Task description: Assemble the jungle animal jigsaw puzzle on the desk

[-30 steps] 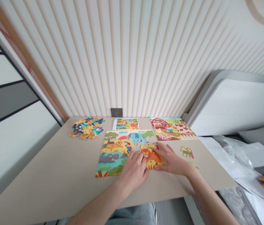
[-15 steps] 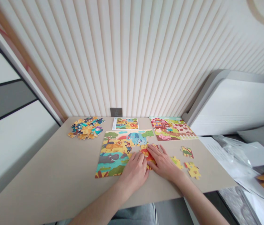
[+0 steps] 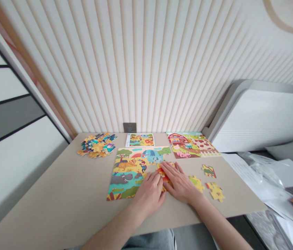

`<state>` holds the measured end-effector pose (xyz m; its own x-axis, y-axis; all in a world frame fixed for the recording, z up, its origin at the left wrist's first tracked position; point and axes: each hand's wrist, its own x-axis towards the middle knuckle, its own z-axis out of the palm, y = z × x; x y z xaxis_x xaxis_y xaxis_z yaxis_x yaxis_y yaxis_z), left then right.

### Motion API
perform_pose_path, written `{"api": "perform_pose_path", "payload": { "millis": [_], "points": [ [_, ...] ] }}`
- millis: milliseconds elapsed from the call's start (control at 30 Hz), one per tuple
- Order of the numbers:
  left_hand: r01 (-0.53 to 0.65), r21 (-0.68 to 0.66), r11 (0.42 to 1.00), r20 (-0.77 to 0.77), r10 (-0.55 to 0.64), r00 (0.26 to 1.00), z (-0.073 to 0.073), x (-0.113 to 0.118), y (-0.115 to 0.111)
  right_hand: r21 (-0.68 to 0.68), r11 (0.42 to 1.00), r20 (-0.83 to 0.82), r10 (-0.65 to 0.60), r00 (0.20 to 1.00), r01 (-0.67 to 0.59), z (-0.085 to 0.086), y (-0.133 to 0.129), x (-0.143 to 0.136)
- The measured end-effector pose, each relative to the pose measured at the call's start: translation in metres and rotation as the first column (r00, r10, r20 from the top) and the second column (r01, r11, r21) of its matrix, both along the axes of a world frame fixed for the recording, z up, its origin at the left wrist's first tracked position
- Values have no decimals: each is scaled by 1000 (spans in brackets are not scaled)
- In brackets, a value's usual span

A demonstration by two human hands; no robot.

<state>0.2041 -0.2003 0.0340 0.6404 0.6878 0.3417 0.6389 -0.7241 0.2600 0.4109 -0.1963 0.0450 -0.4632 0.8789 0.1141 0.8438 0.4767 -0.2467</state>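
Observation:
A partly joined animal jigsaw puzzle (image 3: pixel 121 177) lies in front of me, with a hippo, a leopard and elephants on it. My left hand (image 3: pixel 150 189) rests on its lower right part, fingers bent and close together, pressing at the edge beside the lion section. Flat over the red and orange lion pieces (image 3: pixel 160 172) lies my right hand (image 3: pixel 179 182), fingers stretched out. A gap shows between the lion pieces and the joined part. Close to my right hand is a yellow-green puzzle piece (image 3: pixel 197 183), partly covered. What lies under my fingertips is hidden.
A heap of loose puzzle pieces (image 3: pixel 96 146) is at the back left. The reference card (image 3: pixel 141 140) lies behind the puzzle. A farm puzzle (image 3: pixel 191 145) sits back right, and a green-brown piece (image 3: pixel 208 171) and a yellow piece (image 3: pixel 215 191) lie at the right.
The whole view has shifted slightly, with the table lower in the picture. My hands stay almost where they were on the puzzle; the pieces look unchanged.

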Motion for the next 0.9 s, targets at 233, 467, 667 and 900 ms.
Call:
{"api": "perform_pose_path", "payload": {
  "millis": [233, 467, 667, 900],
  "points": [
    [7, 49, 999, 27, -8, 1000, 23, -35, 6, -24, 999, -36, 33, 999, -34, 4, 6, -6],
    [-189, 93, 978, -61, 195, 979, 9, -155, 61, -40, 999, -13, 24, 1000, -24, -6, 11, -8],
    [-271, 8, 963, -161, 269, 950, -28, -197, 69, -95, 995, -20, 25, 999, -27, 2, 4, -11],
    [-267, 24, 963, -151, 267, 952, -43, -209, 49, -96, 995, -26, -9, 1000, 7, -1, -21, -23]
  ]
}}
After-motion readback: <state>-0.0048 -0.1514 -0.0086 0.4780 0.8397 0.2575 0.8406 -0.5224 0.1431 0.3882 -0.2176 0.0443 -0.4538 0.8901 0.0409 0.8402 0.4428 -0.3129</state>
